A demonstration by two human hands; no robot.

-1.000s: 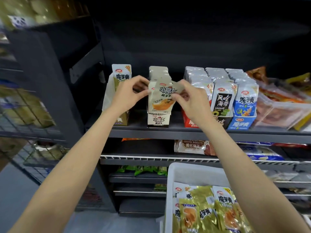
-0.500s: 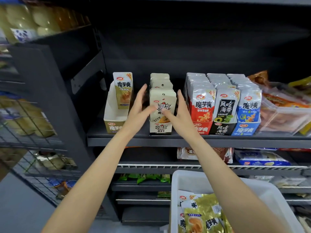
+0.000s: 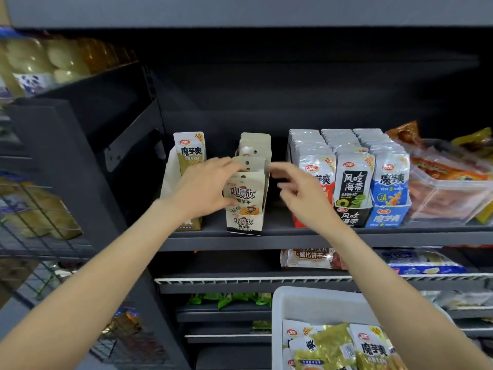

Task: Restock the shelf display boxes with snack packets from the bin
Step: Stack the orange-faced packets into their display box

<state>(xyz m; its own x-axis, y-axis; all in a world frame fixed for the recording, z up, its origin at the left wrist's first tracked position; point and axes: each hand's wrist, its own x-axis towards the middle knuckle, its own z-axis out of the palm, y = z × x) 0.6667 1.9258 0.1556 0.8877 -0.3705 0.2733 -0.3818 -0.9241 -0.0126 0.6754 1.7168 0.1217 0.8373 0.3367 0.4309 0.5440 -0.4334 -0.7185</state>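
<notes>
A beige display box (image 3: 244,222) stands on the dark shelf (image 3: 400,237), filled with a row of beige snack packets (image 3: 246,193). My left hand (image 3: 202,190) holds the left edge of the front packets, fingers over their tops and thumb on the front face. My right hand (image 3: 298,193) hovers just right of the box, fingers loosely curled, holding nothing. To the left, a gold display box (image 3: 170,182) has one gold packet (image 3: 190,150) standing at its back. The white bin (image 3: 301,303) below holds several gold packets (image 3: 330,348).
Right of the beige box stand full red (image 3: 317,166), black (image 3: 352,182) and blue (image 3: 389,182) display boxes, then a clear tub (image 3: 448,198) of orange packs. Lower shelves carry biscuits (image 3: 309,256). A wire rack (image 3: 34,209) stands at the left.
The beige packet I held a second ago now stands in the box. My left hand moved onto the front packets; my right hand drew away to the right. The view tilted upward.
</notes>
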